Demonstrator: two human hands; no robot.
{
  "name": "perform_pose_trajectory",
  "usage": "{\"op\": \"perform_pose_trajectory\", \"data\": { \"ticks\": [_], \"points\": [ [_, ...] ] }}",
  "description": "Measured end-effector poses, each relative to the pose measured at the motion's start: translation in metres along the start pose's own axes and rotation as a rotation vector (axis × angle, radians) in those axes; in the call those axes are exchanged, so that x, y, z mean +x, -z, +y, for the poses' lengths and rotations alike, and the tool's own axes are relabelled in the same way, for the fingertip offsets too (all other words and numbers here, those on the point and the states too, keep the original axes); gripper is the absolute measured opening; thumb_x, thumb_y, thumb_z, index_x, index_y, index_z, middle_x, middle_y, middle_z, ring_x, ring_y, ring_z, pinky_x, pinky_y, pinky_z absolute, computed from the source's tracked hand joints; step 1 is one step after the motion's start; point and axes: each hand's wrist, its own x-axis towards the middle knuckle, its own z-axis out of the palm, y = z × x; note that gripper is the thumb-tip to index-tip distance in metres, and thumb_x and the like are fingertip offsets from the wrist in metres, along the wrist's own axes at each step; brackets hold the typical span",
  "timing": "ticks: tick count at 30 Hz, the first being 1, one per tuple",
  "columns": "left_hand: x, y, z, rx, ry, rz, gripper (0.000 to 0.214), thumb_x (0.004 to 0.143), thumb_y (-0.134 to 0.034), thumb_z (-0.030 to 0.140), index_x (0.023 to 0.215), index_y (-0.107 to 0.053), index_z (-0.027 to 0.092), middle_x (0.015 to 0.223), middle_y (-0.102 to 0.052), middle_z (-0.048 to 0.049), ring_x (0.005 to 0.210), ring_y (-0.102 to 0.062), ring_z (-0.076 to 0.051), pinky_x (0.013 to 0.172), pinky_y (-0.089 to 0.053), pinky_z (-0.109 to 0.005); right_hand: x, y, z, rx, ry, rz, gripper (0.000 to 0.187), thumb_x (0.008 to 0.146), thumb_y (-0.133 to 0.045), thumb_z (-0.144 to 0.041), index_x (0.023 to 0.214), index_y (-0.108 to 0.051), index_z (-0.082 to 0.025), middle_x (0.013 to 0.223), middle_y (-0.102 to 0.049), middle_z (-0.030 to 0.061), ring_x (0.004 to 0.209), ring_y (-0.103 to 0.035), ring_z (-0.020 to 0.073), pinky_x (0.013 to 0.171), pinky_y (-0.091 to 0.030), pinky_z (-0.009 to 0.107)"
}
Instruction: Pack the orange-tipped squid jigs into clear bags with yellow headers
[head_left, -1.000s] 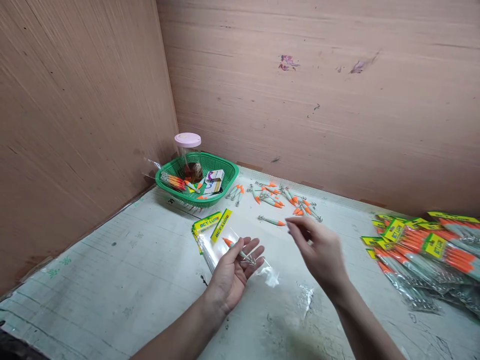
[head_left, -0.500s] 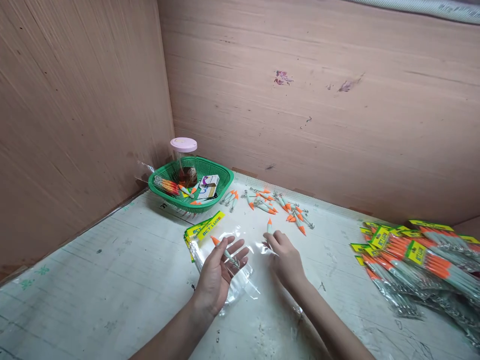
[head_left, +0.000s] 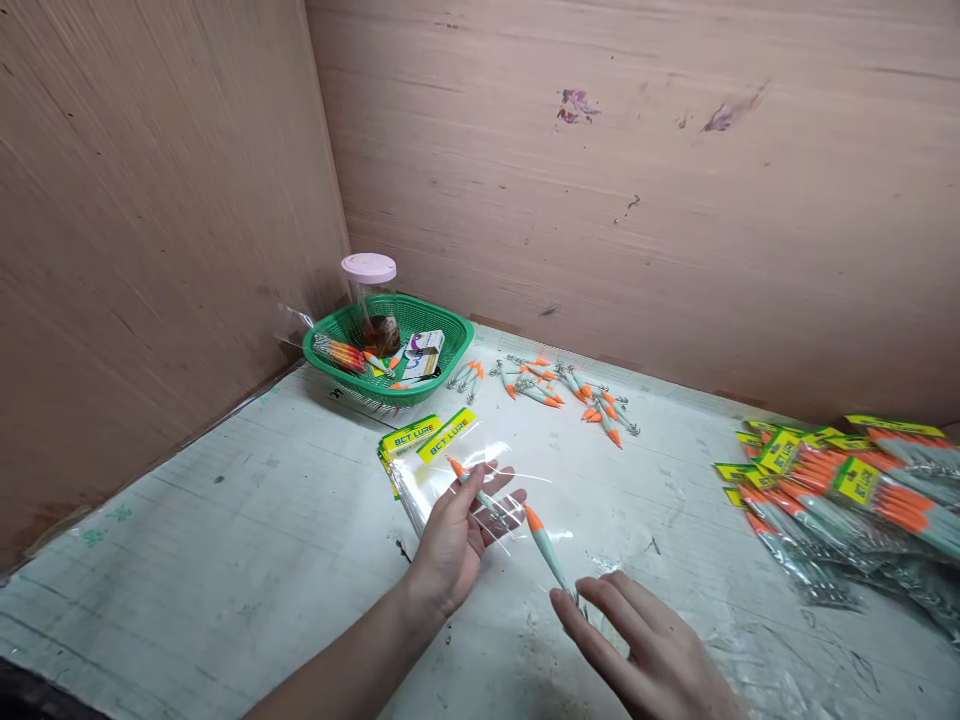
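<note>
In my left hand (head_left: 457, 535) lies a squid jig (head_left: 478, 492) with an orange tip and pale green body. The thumb presses it, and the other fingers are half curled beneath. Thumb and fingertips of my right hand (head_left: 637, 640) pinch a second squid jig (head_left: 547, 550) by its hooked end, its orange tip pointing up and left toward my left hand. Behind my left hand is a clear plastic bag (head_left: 525, 470) with a yellow "BCT LURE" header (head_left: 448, 437). More headed bags (head_left: 409, 437) are stacked beside it.
Loose squid jigs (head_left: 540, 393) lie in a scatter on the table near the back wall. A green basket (head_left: 457, 350) holding a lidded jar (head_left: 371, 290), a small box and some jigs stands back left. Filled lure packs (head_left: 832, 500) are piled at right.
My right hand has come back toward me and now holds a squid jig by its hooks, orange tip forward. The left hand still has its jig, and the view has shifted slightly.
</note>
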Motion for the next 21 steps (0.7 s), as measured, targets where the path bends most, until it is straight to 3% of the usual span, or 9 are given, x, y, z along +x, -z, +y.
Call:
{"op": "perform_pose_trajectory", "data": {
  "ticks": [4, 10, 14, 21],
  "points": [
    [-0.007, -0.002, -0.004, 0.053, 0.098, -0.097, 0.022, 0.084, -0.057, 0.027, 0.101, -0.06, 0.013, 0.103, -0.068, -0.0124, 0.082, -0.069, -0.025, 0.07, -0.056, -0.034, 0.013, -0.01, -0.002, 0.02, -0.041, 0.056, 0.032, 0.091, -0.036, -0.007, 0.114, -0.058, -0.013, 0.089, -0.068, 0.0121, 0.069, -0.059, 0.0173, 0.057, -0.048, 0.028],
    [-0.011, -0.005, -0.008, -0.046, 0.145, -0.16, 0.026, 0.084, -0.057, 0.026, 0.103, -0.06, 0.009, 0.092, -0.071, -0.0131, 0.083, -0.069, -0.024, 0.077, -0.055, -0.034, 0.02, -0.023, -0.009, 0.255, -0.336, 0.307, 0.028, 0.084, -0.053, -0.004, 0.109, -0.055, -0.015, 0.096, -0.069, 0.0106, 0.072, -0.057, 0.0162, 0.062, -0.049, 0.03],
    [-0.012, -0.006, -0.006, -0.082, 0.142, -0.183, 0.024, 0.084, -0.057, 0.025, 0.102, -0.062, 0.01, 0.096, -0.07, -0.0125, 0.08, -0.069, -0.022, 0.074, -0.056, -0.036, 0.02, -0.022, -0.007, 0.247, -0.338, 0.359, 0.03, 0.08, -0.056, 0.0, 0.106, -0.059, -0.016, 0.099, -0.069, 0.0116, 0.077, -0.058, 0.0182, 0.065, -0.049, 0.032],
    [-0.013, -0.004, -0.007, -0.097, 0.167, -0.185, 0.023, 0.083, -0.059, 0.029, 0.099, -0.063, 0.012, 0.096, -0.07, -0.0106, 0.081, -0.068, -0.024, 0.072, -0.056, -0.037, -0.001, -0.029, 0.002, 0.14, -0.238, 0.3, 0.029, 0.082, -0.054, -0.001, 0.107, -0.061, -0.013, 0.115, -0.064, 0.016, 0.088, -0.058, 0.0228, 0.072, -0.049, 0.04]
  ]
}}
